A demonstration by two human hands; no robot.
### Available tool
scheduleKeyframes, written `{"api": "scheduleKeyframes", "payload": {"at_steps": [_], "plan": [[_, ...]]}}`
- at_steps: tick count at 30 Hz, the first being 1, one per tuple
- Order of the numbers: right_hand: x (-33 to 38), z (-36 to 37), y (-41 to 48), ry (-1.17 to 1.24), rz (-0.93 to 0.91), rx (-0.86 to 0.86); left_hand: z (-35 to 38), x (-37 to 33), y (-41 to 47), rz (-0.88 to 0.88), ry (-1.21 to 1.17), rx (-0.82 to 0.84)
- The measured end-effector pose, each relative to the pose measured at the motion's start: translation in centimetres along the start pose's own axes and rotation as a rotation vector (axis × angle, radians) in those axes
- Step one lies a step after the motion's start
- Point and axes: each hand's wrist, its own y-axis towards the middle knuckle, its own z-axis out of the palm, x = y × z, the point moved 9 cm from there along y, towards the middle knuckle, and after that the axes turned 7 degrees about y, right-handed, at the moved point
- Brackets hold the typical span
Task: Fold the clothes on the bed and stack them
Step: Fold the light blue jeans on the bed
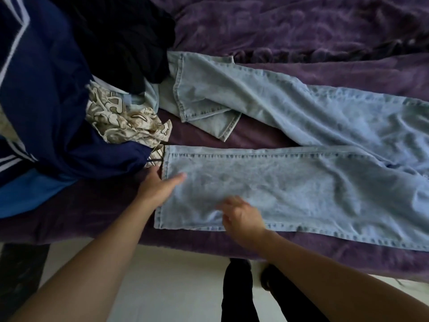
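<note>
Light blue jeans (290, 182) lie spread across the purple bed, legs pointing left. The near leg lies flat along the bed's front edge; the far leg (204, 94) is bent over on itself. My left hand (157, 187) rests at the hem of the near leg, thumb on top of the denim, the other fingers hidden at the hem's edge. My right hand (241, 217) lies on the same leg near its lower edge, fingers curled and blurred; whether they pinch the cloth is unclear.
A heap of unfolded clothes fills the left: a navy jacket with white stripes (41, 101), a black garment (125, 40), a beige patterned cloth (125, 122). The purple blanket (290, 29) lies rumpled behind. The bed's edge, pale floor (167, 287) and my dark-clad legs are below.
</note>
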Motion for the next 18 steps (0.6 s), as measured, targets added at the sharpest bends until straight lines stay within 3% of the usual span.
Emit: {"api": "scheduleKeyframes", "payload": {"at_steps": [2,5,8,12,15,18], "plan": [[-3.7,-2.7,-0.2,-0.133,0.105,-0.12,1.3,-0.4,-0.1,0.045,0.181,-0.1],[-10.0,-3.1,-1.4,-0.262,0.372,0.081,0.6,-1.0,-0.3,0.103,0.212,-0.267],[-11.4,-2.7,-2.2,-0.261,0.362,0.18,-0.1,-3.7,-0.9,0.268,0.489,-0.388],[-11.5,-5.8,-3.8,-0.115,0.369,0.069,2.1,-8.8,-4.1,0.466,1.002,-0.515],[-15.5,-10.4,-8.6,-0.105,0.45,-0.098,7.7,-12.9,-7.8,0.645,1.068,-0.481],[-21.6,-15.4,-16.0,-0.153,0.516,-0.25,16.4,-18.0,-13.3,0.931,1.021,-0.327]]}}
